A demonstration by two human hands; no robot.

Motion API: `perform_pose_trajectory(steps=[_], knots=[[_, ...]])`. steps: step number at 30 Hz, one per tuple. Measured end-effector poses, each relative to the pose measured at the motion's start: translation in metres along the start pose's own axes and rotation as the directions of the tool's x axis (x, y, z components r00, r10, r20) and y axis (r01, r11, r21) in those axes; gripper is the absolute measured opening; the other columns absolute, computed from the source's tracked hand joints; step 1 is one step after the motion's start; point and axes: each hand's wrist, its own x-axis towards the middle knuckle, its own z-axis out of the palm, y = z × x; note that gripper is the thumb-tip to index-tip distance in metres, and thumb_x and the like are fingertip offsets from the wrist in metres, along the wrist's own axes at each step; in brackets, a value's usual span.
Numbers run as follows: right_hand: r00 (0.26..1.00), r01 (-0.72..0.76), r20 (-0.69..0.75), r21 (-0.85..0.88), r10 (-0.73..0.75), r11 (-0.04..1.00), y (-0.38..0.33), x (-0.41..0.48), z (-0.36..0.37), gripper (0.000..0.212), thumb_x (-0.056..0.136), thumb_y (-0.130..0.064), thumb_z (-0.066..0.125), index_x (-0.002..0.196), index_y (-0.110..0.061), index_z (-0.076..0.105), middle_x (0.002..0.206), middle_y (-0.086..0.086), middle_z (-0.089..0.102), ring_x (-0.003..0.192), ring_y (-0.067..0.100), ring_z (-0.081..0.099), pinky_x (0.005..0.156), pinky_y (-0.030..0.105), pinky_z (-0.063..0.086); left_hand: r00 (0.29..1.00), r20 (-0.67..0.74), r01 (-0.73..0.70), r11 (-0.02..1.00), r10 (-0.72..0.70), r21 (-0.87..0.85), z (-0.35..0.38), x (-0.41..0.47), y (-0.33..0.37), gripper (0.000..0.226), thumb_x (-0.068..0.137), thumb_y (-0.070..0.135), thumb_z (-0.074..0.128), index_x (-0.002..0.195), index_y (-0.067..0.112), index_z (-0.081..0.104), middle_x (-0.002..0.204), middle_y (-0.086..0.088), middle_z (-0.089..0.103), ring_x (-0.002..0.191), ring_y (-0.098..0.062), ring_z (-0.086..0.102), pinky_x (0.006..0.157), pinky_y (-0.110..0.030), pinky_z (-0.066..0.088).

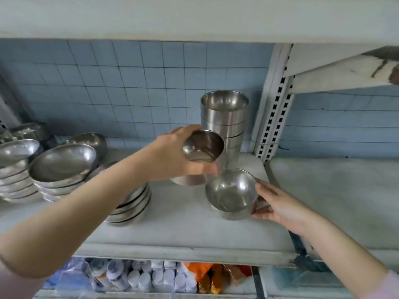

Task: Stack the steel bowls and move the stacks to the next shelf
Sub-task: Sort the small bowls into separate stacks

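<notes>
My left hand (170,152) grips a small steel bowl (204,146) by its rim and wall, holding it tilted above another bowl (190,180) on the white shelf (183,229). My right hand (278,207) holds the right side of a short stack of steel bowls (232,194) standing near the shelf's right end. Behind them a tall stack of steel bowls (224,119) stands against the blue tiled wall. A leaning stack of wider bowls (131,203) lies partly hidden under my left forearm.
Stacks of shallow steel dishes (60,165) fill the shelf's left side. A perforated white upright (274,117) divides this shelf from the neighbouring shelf (334,195) on the right. Below, a lower level holds white bottles (155,279) and orange packets (211,277).
</notes>
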Motion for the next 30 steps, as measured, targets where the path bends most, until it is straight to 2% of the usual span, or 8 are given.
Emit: perform_pose_trajectory(steps=[3, 5, 7, 11, 14, 17, 20, 30], knots=[[0.994, 0.055, 0.098, -0.119, -0.044, 0.991, 0.006, -0.010, -0.007, 0.030, 0.091, -0.038, 0.063, 0.113, -0.053, 0.051, 0.119, 0.012, 0.066, 0.093, 0.027, 0.065, 0.081, 0.032, 0.061, 0.999, 0.022, -0.050, 0.999, 0.050, -0.004, 0.024, 0.001, 0.010, 0.092, 0.064, 0.062, 0.076, 0.142, 0.037, 0.035, 0.119, 0.017, 0.051, 0.106, -0.004, 0.050, 0.089, -0.016, 0.032], [0.983, 0.164, 0.118, -0.236, -0.139, 0.958, 0.014, -0.013, -0.010, 0.056, 0.076, -0.031, 0.079, 0.109, -0.060, 0.045, 0.114, -0.004, 0.068, 0.089, 0.015, 0.069, 0.082, 0.031, 0.060, 0.997, 0.015, -0.071, 0.997, 0.071, 0.005, 0.035, 0.003, 0.017, 0.090, 0.064, 0.057, 0.079, 0.141, 0.036, 0.037, 0.117, 0.017, 0.050, 0.107, -0.004, 0.047, 0.090, -0.016, 0.031], [0.956, 0.294, 0.110, -0.325, -0.273, 0.899, 0.022, -0.012, -0.009, 0.079, 0.071, -0.012, 0.088, 0.121, -0.053, 0.043, 0.111, -0.020, 0.063, 0.082, -0.004, 0.069, 0.072, 0.016, 0.055, 0.996, 0.020, -0.083, 0.997, 0.083, -0.004, 0.046, 0.008, 0.024, 0.090, 0.063, 0.057, 0.080, 0.140, 0.034, 0.039, 0.116, 0.017, 0.048, 0.108, -0.004, 0.046, 0.092, -0.016, 0.031], [0.909, 0.402, 0.042, -0.358, -0.415, 0.843, 0.034, -0.006, -0.005, 0.080, 0.070, -0.004, 0.088, 0.119, -0.047, 0.042, 0.108, -0.025, 0.059, 0.075, -0.020, 0.061, 0.065, 0.002, 0.043, 0.993, 0.047, -0.104, 0.994, 0.106, -0.038, 0.069, 0.024, 0.031, 0.101, 0.049, 0.074, 0.063, 0.139, 0.034, 0.039, 0.130, 0.015, 0.050, 0.120, -0.009, 0.047, 0.104, -0.023, 0.034], [0.917, 0.381, 0.026, -0.359, -0.399, 0.852, 0.045, 0.000, -0.008, 0.083, 0.069, -0.020, 0.090, 0.117, -0.060, 0.035, 0.111, -0.024, 0.062, 0.085, -0.019, 0.060, 0.071, 0.004, 0.044, 0.992, 0.090, -0.095, 0.995, 0.093, 0.018, 0.089, 0.037, 0.032, 0.109, 0.047, 0.081, 0.060, 0.143, 0.036, 0.032, 0.140, 0.009, 0.047, 0.131, -0.016, 0.041, 0.111, -0.035, 0.033], [0.918, 0.377, 0.020, -0.351, -0.396, 0.857, 0.052, 0.003, -0.010, 0.084, 0.070, -0.022, 0.089, 0.127, -0.054, 0.036, 0.113, -0.022, 0.062, 0.092, -0.024, 0.056, 0.071, 0.000, 0.042, 0.988, 0.151, -0.057, 0.994, 0.043, 0.092, 0.107, 0.043, 0.029, 0.116, 0.044, 0.086, 0.056, 0.146, 0.042, 0.021, 0.153, 0.002, 0.035, 0.146, -0.019, 0.019, 0.116, -0.046, 0.025], [0.916, 0.387, 0.030, -0.318, -0.399, 0.866, 0.055, 0.007, -0.011, 0.087, 0.068, -0.026, 0.090, 0.137, -0.045, 0.040, 0.122, -0.015, 0.064, 0.099, -0.021, 0.055, 0.074, 0.001, 0.042, 0.983, 0.179, -0.074, 0.985, 0.046, 0.154, 0.118, 0.041, 0.027, 0.117, 0.045, 0.086, 0.056, 0.146, 0.045, 0.015, 0.157, 0.002, 0.028, 0.146, -0.021, 0.018, 0.117, -0.044, 0.022], [0.912, 0.396, 0.055, -0.368, -0.406, 0.841, 0.062, 0.012, -0.014, 0.088, 0.070, -0.041, 0.087, 0.135, -0.060, 0.031, 0.124, -0.025, 0.060, 0.106, -0.015, 0.056, 0.080, 0.004, 0.045, 0.961, 0.275, -0.112, 0.952, 0.031, 0.284, 0.117, 0.043, 0.025, 0.116, 0.059, 0.078, 0.066, 0.149, 0.044, 0.002, 0.162, 0.007, 0.005, 0.147, -0.022, 0.009, 0.118, -0.043, 0.014]])
